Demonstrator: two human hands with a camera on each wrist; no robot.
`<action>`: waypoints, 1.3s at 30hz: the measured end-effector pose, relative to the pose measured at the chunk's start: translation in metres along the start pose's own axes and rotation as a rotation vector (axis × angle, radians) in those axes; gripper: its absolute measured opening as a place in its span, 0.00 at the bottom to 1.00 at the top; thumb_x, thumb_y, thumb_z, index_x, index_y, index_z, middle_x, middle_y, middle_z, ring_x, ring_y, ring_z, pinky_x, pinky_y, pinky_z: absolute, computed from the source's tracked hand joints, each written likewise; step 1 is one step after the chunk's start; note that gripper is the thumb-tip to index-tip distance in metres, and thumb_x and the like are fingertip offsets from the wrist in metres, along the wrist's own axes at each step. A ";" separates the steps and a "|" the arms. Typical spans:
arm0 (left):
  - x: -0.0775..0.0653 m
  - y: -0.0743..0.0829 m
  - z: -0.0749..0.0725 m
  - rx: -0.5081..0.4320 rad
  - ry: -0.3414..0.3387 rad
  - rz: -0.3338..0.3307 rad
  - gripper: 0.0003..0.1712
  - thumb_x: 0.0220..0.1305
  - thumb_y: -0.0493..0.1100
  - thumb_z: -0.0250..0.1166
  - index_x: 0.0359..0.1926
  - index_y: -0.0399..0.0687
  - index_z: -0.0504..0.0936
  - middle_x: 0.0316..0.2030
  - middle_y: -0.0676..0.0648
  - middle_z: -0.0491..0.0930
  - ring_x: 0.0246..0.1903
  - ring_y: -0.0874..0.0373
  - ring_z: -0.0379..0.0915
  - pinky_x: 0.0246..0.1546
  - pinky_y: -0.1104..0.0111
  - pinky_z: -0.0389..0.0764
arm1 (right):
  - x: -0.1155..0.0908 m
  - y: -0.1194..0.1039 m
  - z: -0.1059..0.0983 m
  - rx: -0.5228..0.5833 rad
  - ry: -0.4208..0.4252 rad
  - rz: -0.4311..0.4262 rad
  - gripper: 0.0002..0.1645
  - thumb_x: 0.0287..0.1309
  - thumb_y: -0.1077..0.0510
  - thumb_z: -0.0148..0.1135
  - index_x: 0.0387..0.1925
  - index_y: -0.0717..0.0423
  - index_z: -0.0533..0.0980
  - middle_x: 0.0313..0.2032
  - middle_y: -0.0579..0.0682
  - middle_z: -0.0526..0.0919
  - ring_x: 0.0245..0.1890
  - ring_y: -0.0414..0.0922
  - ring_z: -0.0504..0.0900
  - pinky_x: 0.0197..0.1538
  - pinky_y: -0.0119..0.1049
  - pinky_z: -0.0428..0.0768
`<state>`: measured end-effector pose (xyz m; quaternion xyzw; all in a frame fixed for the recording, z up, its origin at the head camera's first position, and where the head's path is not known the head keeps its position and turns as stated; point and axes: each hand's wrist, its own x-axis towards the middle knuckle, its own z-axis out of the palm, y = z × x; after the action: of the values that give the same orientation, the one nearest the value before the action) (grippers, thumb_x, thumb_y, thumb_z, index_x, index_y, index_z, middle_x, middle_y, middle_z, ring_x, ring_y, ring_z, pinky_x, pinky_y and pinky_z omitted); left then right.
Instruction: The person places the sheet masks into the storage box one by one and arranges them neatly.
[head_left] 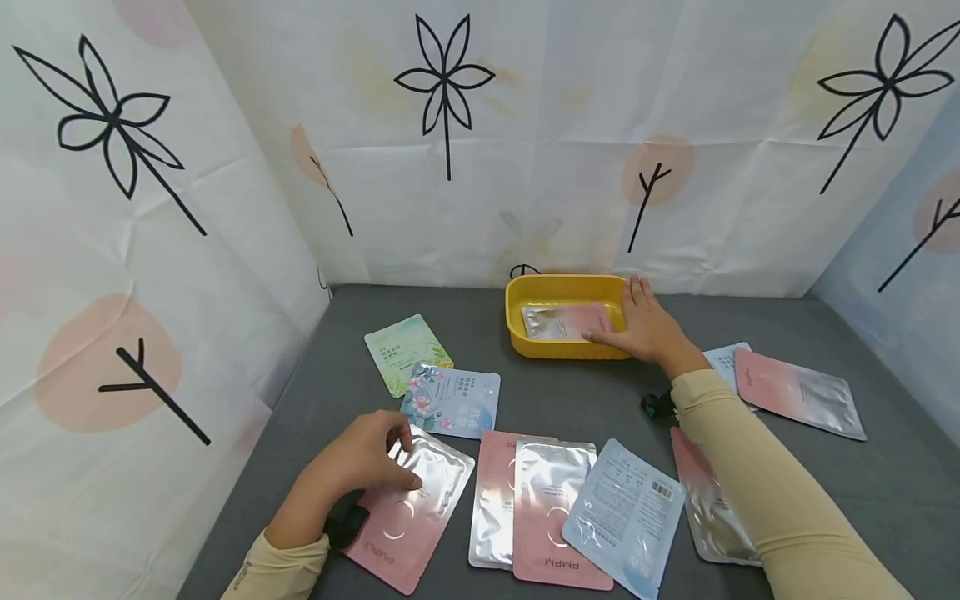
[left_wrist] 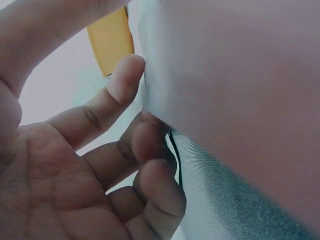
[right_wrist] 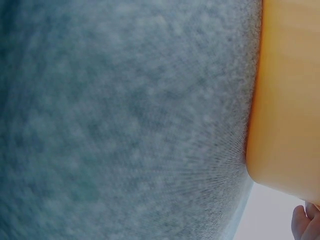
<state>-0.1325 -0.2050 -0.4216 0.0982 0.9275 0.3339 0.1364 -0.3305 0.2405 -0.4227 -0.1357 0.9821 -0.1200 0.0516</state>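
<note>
My left hand (head_left: 367, 458) pinches a pink-and-silver face mask packet (head_left: 408, 521) near its upper left edge, thumb on top. In the left wrist view the fingertips (left_wrist: 127, 82) meet the edge of that packet (left_wrist: 240, 85), which is tilted off the table. At the back, my right hand (head_left: 651, 327) holds the right end of a yellow plastic box (head_left: 570, 351), its thumb over the front rim and its fingers extended along the far right side. One pink-and-silver packet (head_left: 588, 318) lies inside the box. The right wrist view shows the box's outer wall (right_wrist: 285, 100) close up.
Green (head_left: 405, 348) and blue flowered packets (head_left: 459, 402) lie left of the box. Pink packets (head_left: 558, 533) and a light-blue packet (head_left: 626, 512) overlap at front centre. More packets (head_left: 802, 392) lie around the right forearm. A patterned cloth (head_left: 555, 208) hangs behind the grey table.
</note>
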 end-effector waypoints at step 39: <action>-0.010 0.018 -0.018 -0.090 0.243 0.215 0.19 0.50 0.31 0.81 0.40 0.56 0.87 0.43 0.53 0.86 0.36 0.56 0.77 0.37 0.68 0.79 | 0.000 0.001 0.000 0.005 0.017 -0.012 0.76 0.65 0.18 0.50 0.81 0.73 0.34 0.83 0.70 0.30 0.85 0.68 0.31 0.83 0.67 0.43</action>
<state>-0.1270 -0.2047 -0.3945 0.1494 0.9054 0.3974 -0.0091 -0.3304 0.2415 -0.4233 -0.1406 0.9813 -0.1239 0.0430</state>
